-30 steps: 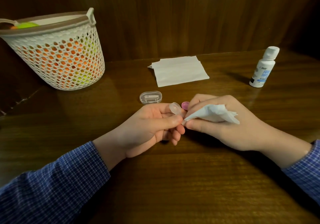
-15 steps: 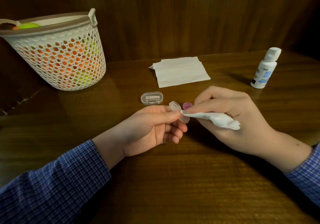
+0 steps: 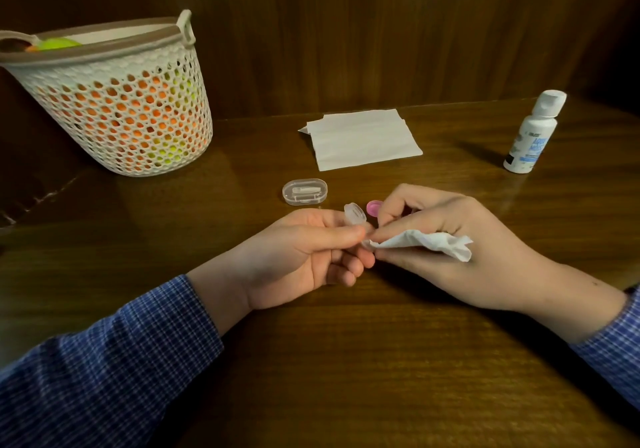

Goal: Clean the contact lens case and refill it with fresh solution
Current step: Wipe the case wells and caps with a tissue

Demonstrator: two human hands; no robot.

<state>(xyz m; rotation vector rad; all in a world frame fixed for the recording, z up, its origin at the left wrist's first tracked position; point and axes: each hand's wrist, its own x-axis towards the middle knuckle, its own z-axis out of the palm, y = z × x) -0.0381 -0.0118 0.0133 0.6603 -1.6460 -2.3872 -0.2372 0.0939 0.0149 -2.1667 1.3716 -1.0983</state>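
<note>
- Still in the cleaning half of the task, by the look of things: wiping under way, refilling not yet begun.
- On the desk [image 3: 346,361], toward the far left corner, a white mesh basket [image 3: 117,108] of orange and yellow-green items; no part in the job.
- Near the far edge, about the middle, a flat folded tissue [image 3: 363,139], spare and apparently unused.
- Toward the far right corner, the solution bottle [image 3: 531,136], upright, white cap on, untouched: a fair sign that the fresh fill is yet to come.
- Left hand [image 3: 304,253] just above the middle of the desk, thumb and fingers pinching the contact lens case [image 3: 355,213]; clasped on it, not released.
- Right hand [image 3: 440,240] close against the left, fingers curled round a crumpled tissue [image 3: 426,243], its twisted tip pressed in at the case where the left thumb ends.
- Between the hands and the folded tissue, a small clear oval box [image 3: 304,191] lying flat, closed, something pale inside; contents too small to name.
- Contact lens case itself: clear, pale plastic, one round part tilted up above the left fingertips, the rest hidden by fingers and tissue; dry or wet, impossible to say.
- Smallest, a pink cap [image 3: 374,208] just beyond the right hand's knuckles, off the case, partly hidden; lying on the desk or not, unclear.
- Left to do, as judged: finishing the wipe, filling from the bottle, caps back on.
</note>
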